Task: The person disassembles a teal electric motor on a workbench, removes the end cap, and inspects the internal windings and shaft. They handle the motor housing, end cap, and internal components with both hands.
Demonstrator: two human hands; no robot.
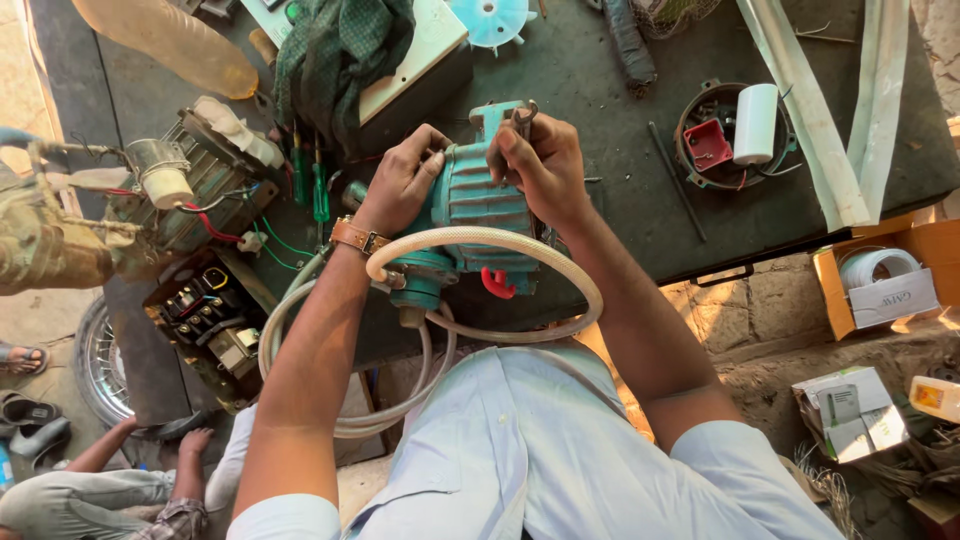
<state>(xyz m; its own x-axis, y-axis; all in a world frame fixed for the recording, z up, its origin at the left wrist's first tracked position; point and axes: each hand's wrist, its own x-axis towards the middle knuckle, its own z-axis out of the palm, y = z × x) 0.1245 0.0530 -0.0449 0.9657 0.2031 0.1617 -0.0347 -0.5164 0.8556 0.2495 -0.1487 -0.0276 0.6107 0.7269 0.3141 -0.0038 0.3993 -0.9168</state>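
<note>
Teal pump motor point(470, 200) was gripped by the left hand point(400, 180), near the table's front edge point(700, 270). Pliers point(522, 118) were clenched in the right hand point(545, 165); bare tabletop was left beyond it.

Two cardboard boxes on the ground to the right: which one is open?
The orange-brown box nearest the bench edge: its top is open, showing a white coil and a white packet inside. The pale box lower down lies closed, with printed panels.

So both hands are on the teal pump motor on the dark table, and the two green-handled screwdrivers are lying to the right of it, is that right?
Not quite. The head view shows both the left hand and the right hand on the teal pump motor on the dark table, but the two green-handled screwdrivers lie to its left, not its right.
</note>
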